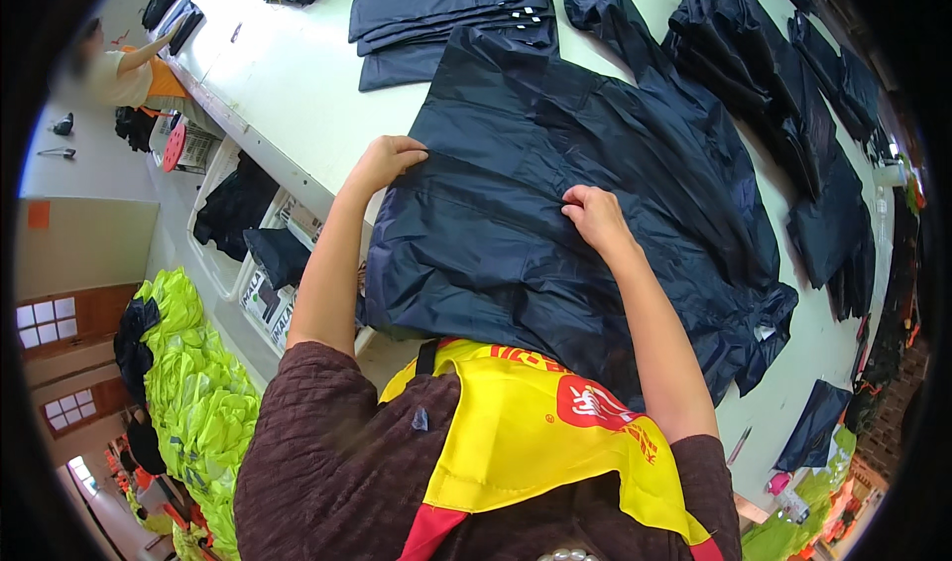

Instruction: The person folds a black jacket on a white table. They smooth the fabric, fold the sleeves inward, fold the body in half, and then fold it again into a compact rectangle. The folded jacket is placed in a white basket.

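Note:
A large dark navy garment point(496, 224) of thin, shiny fabric lies spread over the white table point(297, 75), its lower part hanging over the near edge toward me. At its left edge, my left hand point(390, 161) pinches the cloth between thumb and fingers. Further right, near the middle of the garment, my right hand point(597, 216) also has its fingers closed on the fabric, pinching a small fold. A sleeve-like part point(615, 25) reaches toward the far side, and the right end lies crumpled near a small white label point(764, 333).
Folded dark garments point(446, 5) are stacked at the far side. More dark garments point(754, 65) lie along the right. Left of the table are bins point(238, 214) with dark cloth and a lime-yellow heap point(193, 382). A person point(129, 75) stands at the far left.

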### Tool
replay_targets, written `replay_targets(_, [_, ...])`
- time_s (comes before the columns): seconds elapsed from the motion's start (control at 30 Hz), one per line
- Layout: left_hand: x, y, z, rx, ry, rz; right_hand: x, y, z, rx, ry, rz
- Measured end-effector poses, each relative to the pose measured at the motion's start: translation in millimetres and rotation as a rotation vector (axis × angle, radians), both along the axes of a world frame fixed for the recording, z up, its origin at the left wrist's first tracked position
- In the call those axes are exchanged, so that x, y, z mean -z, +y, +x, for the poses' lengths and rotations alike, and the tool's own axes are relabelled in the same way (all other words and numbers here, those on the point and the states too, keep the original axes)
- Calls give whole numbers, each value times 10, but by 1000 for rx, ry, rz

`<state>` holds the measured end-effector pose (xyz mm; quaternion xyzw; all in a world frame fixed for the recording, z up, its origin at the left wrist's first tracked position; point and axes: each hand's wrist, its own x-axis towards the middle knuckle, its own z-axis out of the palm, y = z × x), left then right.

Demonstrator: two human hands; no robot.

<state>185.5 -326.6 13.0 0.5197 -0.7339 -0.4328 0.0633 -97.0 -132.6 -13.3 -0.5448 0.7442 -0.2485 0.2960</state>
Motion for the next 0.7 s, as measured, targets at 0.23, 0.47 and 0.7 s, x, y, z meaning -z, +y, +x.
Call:
replay_targets(0.23, [161, -20, 28, 104, -154, -365, -26, 48, 93, -69, 204, -18])
replay_targets(0.47, [138, -187, -8, -69, -197, -38, -125, -58, 42, 27, 10, 156])
replay_targets(0.7, [164, -362, -3, -162, -176, 239, -142, -231, -84, -22, -97, 314])
